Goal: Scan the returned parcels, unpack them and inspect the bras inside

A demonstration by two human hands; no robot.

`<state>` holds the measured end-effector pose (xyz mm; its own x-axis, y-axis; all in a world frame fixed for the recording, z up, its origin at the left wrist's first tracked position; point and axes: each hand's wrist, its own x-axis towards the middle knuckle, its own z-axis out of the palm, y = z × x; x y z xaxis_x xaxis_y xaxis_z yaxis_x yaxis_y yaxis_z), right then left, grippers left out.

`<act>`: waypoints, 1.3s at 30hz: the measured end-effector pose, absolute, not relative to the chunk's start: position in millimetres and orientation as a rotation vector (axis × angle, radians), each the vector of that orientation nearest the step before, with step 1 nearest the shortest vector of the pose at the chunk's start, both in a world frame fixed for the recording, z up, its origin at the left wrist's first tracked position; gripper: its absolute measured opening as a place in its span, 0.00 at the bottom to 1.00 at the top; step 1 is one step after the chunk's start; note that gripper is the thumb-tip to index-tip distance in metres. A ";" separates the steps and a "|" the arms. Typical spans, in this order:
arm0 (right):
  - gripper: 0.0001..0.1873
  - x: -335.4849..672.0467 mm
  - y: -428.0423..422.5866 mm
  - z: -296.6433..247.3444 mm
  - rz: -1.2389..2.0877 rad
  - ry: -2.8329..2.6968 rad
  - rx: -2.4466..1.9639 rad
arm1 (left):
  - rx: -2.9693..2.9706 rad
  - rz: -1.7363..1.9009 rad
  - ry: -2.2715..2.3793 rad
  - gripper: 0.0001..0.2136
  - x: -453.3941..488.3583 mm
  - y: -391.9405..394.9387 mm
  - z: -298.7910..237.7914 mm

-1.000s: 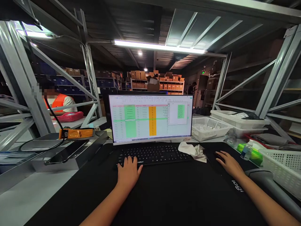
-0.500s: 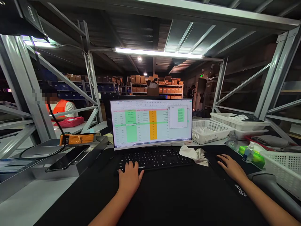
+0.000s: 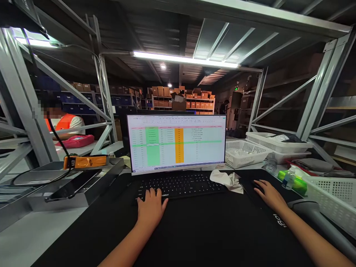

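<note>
Gone from centre-frame monitor [image 3: 176,142]: pop-up window, leaving spreadsheet [image 3: 191,148] uncovered. Left hand [image 3: 151,209]: spread at keyboard [image 3: 180,185], grasping nothing. Right hand [image 3: 269,194], lower right: half-curled, any hold indiscernible.

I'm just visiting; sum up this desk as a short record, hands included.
Left hand: fingers on the lower-left part of a black rectangular keyboard
Right hand: palm down at the right of a black desk mat; anything beneath it is too dark to tell
Centre: wide flat monitor showing a spreadsheet with coloured columns
On keyboard: crumpled white cloth over its right end
Background: person in an orange vest, left
</note>
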<state>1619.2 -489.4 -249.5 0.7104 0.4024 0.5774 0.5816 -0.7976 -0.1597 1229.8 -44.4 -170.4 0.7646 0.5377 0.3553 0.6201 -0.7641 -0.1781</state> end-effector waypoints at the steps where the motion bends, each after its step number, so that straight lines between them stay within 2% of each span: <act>1: 0.27 1618.4 -489.2 -248.9 -0.769 -0.760 -2.592 | -2.673 -0.409 -0.902 0.26 1229.5 -44.8 -170.0; 11: 0.23 1607.4 -489.1 -239.5 -0.767 -0.706 -2.656 | -2.671 -0.393 -0.898 0.26 1227.7 -48.0 -168.4; 20: 0.25 1604.2 -491.4 -233.8 -0.724 -0.745 -2.635 | -2.656 -0.416 -0.877 0.26 1230.4 -46.9 -169.1; 29: 0.21 1607.7 -496.4 -232.0 -0.745 -0.731 -2.608 | -2.662 -0.449 -0.874 0.26 1228.6 -46.9 -170.3; 39: 0.25 1605.2 -496.1 -241.2 -0.796 -0.722 -2.565 | -2.731 -0.445 -0.918 0.27 1229.3 -46.6 -172.0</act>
